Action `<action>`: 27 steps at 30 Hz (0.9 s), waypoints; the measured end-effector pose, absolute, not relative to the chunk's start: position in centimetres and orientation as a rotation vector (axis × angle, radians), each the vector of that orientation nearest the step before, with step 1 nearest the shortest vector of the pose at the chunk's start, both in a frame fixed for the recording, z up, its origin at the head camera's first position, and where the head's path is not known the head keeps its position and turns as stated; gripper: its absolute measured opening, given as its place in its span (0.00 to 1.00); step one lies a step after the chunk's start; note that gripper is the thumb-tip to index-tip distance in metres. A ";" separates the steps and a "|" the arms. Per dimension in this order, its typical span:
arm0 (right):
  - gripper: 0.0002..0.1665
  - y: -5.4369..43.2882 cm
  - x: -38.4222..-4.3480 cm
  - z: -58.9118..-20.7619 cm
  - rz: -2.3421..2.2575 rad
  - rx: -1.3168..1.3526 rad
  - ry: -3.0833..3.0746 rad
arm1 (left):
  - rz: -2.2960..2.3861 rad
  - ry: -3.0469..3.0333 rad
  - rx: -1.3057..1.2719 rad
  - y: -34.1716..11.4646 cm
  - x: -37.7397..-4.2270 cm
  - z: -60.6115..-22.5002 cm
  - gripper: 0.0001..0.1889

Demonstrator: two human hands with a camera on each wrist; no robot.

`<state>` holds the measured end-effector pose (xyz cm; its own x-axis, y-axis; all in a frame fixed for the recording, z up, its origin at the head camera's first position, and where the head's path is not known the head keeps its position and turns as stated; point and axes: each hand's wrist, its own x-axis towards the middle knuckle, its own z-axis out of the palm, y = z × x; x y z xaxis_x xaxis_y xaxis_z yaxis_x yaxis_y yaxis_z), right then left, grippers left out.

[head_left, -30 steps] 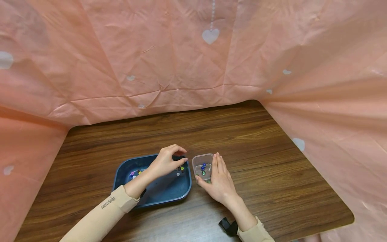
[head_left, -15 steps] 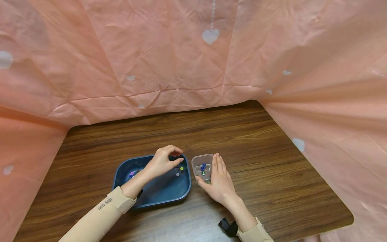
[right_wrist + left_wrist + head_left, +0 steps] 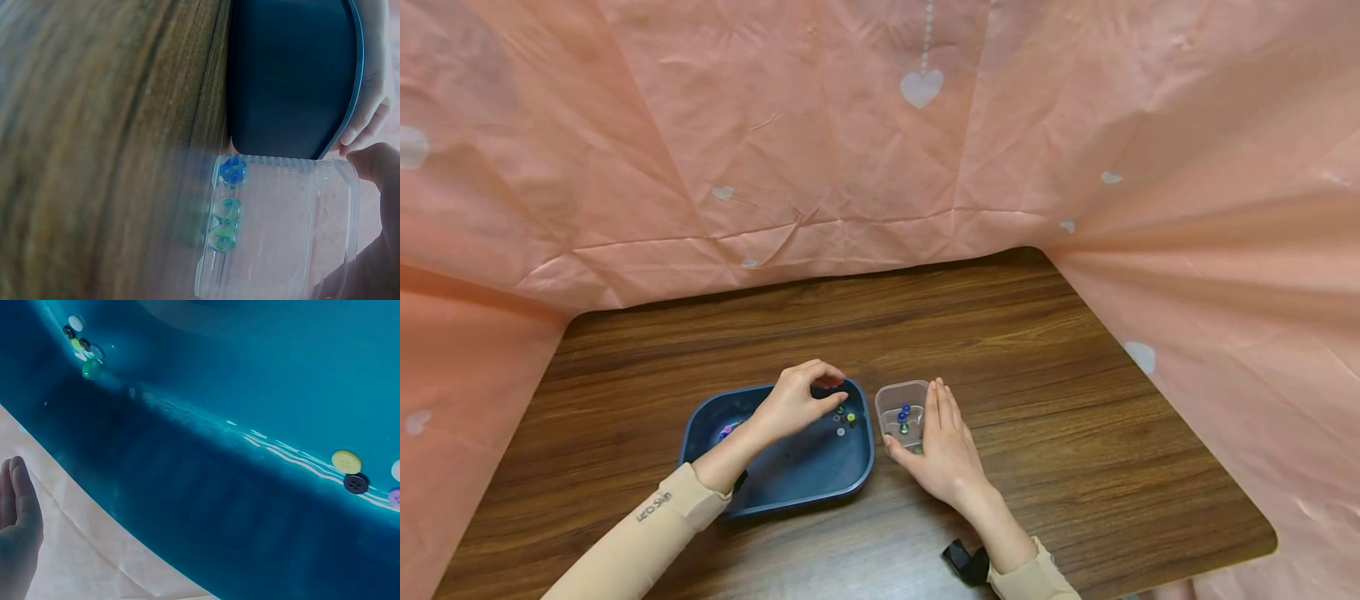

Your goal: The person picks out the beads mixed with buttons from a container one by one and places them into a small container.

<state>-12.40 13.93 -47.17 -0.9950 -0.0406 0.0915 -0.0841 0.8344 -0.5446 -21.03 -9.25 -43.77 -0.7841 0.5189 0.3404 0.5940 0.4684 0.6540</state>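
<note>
My left hand (image 3: pixel 792 406) hovers over the far side of a dark blue tray (image 3: pixel 805 479), fingers bent and thumb apart, nothing visible between them. By the tray's right end lie several small buttons (image 3: pixel 75 323) and a green marble (image 3: pixel 92 369). My right hand (image 3: pixel 946 457) rests against a clear plastic container (image 3: pixel 891 396), straight fingers along its right side and thumb at its near left corner. Inside the container are blue marbles (image 3: pixel 233 170) and green-swirled marbles (image 3: pixel 223 238). The right wrist view shows the thumb (image 3: pixel 374 160) at the rim.
A yellow button (image 3: pixel 346 462) and a black button (image 3: pixel 356 483) lie along the tray's inner edge, with more at its left end. The container stands close to the tray's right wall on a wooden table (image 3: pixel 1037 400). Pink curtain (image 3: pixel 820 150) surrounds the table.
My left hand has shifted a little left over the tray, exposing more of the small things at its right end. My right hand and the container stay in place.
</note>
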 end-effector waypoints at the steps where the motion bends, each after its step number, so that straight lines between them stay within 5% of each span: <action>1: 0.60 13.9 -12.4 -47.2 0.878 0.100 -2.935 | -1.219 -2.611 -0.994 -9.3 -21.0 -43.8 0.12; 27: 0.61 13.9 -12.4 -47.1 0.868 0.094 -2.935 | -1.164 -2.681 -1.029 -10.1 -21.5 -45.5 0.10</action>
<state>-12.36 13.89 -47.11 -0.9950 -0.0362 0.0934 -0.0812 0.8378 -0.5399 -21.53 -10.12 -45.47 -0.7785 0.5582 0.2869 0.5907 0.4975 0.6352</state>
